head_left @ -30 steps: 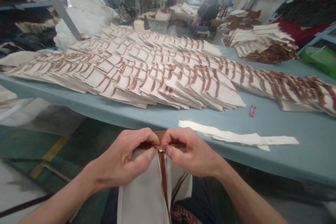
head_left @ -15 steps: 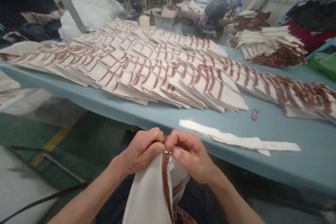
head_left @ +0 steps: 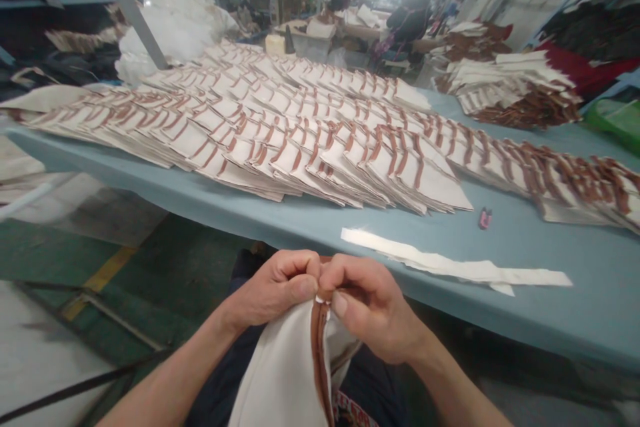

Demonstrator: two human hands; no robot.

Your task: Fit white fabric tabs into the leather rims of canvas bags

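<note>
Just off the table's near edge, my left hand [head_left: 280, 287] and my right hand [head_left: 373, 303] meet at the top of a white fabric piece [head_left: 280, 367]. A brown strip [head_left: 319, 347] runs down its middle like a seam or edging. Both hands pinch the strip's upper end, thumbs facing each other. Small white bits show just below the fingertips. The piece hangs from there over my lap, and its lower end runs out of view. What lies between the fingers themselves is mostly hidden.
Rows of overlapping white pieces with brown strips [head_left: 300, 140] cover much of the blue table [head_left: 240, 213]. White strips [head_left: 450, 263] and small pink snips [head_left: 485, 218] lie at the near right. Farther back are a fabric stack [head_left: 520, 87] and a green container [head_left: 615, 120].
Both hands have sunk slightly, still pinching the top of the fabric piece. My right fingers have shifted a little on the brown strip. The table's contents look unchanged.
</note>
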